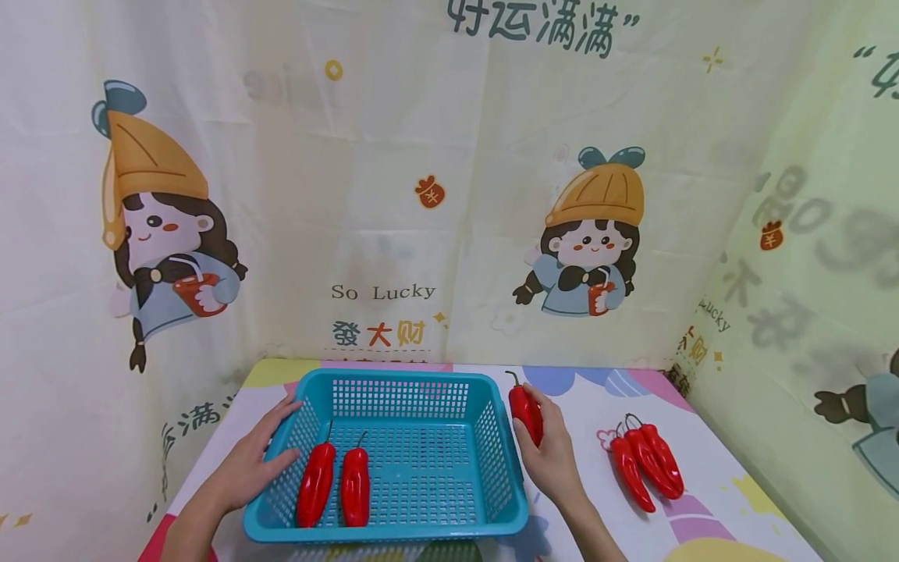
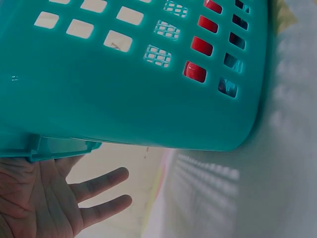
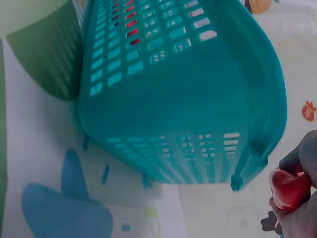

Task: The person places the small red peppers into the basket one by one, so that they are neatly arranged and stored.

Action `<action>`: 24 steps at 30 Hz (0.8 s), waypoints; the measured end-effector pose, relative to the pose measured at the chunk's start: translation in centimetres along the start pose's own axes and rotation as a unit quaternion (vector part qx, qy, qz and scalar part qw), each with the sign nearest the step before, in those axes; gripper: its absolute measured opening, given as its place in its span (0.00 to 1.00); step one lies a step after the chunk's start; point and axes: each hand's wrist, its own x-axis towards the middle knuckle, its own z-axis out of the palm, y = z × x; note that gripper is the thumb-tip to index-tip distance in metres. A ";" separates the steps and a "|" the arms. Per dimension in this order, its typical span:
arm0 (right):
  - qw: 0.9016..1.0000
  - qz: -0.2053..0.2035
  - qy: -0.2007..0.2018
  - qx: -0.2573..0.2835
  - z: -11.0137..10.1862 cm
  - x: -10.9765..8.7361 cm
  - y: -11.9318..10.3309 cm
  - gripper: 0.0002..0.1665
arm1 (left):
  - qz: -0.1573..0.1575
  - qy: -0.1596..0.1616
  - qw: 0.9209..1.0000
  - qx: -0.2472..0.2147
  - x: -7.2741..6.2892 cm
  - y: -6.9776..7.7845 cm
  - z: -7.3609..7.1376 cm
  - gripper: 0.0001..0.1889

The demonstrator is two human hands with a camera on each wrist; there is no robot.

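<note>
The right hand (image 1: 551, 453) grasps a red pepper (image 1: 524, 410), fingers on its right side and thumb at its lower left, with the green stem pointing away beyond the fingertips. Just left of that hand stands a blue-green plastic basket (image 1: 393, 534) with perforated walls, its right wall beside the held pepper. The left hand (image 1: 253, 460) rests at the basket's opposite rim with a loose, released hold: the thumb lies over the rim, while two fingers stretch out straight in the left wrist view. To the right of the left hand, inside the basket, lie two more red peppers (image 1: 355, 488), side by side, stems away from the person. To the right of the right hand, well apart from it, three red peppers (image 1: 649, 459) lie close together on the patterned counter (image 1: 590, 499). Beyond both hands hangs a pale printed cloth (image 1: 393, 117).
</note>
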 end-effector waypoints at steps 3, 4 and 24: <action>1.000 -0.006 -0.002 0.008 0.4 -0.1 -0.5 0.51 | -0.001 -0.001 1.000 -0.001 0.0 0.0 0.0 0.44; 1.000 -0.009 -0.002 0.012 0.6 -0.1 -0.6 0.51 | -0.002 -0.001 1.000 -0.001 0.0 0.0 0.0 0.44; 0.998 -0.061 -0.018 0.022 3.1 -0.6 -2.5 0.50 | 0.011 0.009 1.000 -0.003 0.0 0.2 -0.1 0.41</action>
